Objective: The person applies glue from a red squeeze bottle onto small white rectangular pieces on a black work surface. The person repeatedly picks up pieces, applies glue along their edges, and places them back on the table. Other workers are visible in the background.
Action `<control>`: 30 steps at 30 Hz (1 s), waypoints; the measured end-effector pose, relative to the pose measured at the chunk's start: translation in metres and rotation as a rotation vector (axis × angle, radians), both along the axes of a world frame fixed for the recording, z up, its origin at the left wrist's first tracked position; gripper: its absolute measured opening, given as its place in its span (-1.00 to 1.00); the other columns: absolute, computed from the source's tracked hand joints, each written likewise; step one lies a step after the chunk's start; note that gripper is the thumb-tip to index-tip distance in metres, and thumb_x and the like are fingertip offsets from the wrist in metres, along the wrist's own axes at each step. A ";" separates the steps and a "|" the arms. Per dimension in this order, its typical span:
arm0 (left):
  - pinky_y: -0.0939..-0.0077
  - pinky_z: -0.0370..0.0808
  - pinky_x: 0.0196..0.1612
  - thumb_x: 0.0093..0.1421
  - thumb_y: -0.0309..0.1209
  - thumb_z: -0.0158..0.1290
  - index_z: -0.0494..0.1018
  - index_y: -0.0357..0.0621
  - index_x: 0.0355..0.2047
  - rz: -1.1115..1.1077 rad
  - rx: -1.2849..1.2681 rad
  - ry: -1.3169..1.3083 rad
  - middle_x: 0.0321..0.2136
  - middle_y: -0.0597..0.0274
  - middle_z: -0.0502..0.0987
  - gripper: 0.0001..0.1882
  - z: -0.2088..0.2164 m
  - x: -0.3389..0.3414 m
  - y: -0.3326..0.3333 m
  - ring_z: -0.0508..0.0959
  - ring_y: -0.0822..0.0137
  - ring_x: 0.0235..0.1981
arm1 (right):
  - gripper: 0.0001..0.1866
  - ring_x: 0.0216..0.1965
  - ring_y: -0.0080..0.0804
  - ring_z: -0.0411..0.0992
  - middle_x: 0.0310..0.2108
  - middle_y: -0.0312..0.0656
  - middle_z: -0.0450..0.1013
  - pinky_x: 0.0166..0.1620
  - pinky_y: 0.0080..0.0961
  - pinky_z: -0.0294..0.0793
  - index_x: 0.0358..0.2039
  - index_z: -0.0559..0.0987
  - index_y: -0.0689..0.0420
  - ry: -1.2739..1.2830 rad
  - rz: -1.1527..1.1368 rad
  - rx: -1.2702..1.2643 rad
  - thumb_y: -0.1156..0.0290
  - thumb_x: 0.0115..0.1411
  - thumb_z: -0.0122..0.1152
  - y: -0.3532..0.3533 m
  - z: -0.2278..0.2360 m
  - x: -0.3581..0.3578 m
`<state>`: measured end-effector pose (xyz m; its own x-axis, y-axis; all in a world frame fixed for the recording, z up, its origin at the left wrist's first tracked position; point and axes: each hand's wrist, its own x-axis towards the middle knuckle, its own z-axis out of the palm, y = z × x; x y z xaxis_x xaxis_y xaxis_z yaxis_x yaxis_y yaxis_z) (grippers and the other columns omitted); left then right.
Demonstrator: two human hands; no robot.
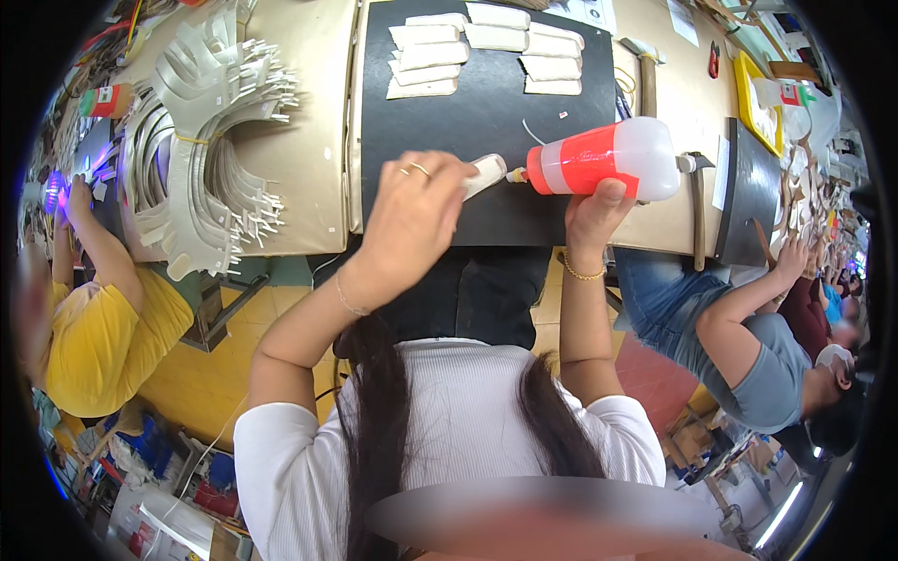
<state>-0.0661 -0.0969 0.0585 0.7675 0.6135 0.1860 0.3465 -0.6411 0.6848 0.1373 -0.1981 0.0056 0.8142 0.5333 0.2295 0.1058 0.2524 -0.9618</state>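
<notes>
In the middle of the frame, the right hand [599, 210] is wrapped tight around a plastic squeeze bottle with an orange label [603, 159], lying sideways with its tip pointing left. The left hand [412, 210] pinches a small flat white strip [485, 174] just beside that tip. Both are over a black mat [486, 103]. More white strips [486, 47] lie in rows at the top.
</notes>
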 end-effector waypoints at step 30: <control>0.40 0.19 -0.05 0.12 -0.36 0.15 0.58 -0.03 -0.08 -0.017 -0.218 0.242 -0.23 0.22 0.43 -0.68 -0.009 -0.003 0.023 0.38 0.23 -0.15 | -0.04 -0.01 -0.31 0.43 -0.04 -0.17 0.39 0.05 -0.24 0.49 0.12 0.29 0.20 0.219 -0.048 0.041 -0.38 0.00 0.22 -0.014 0.006 -0.031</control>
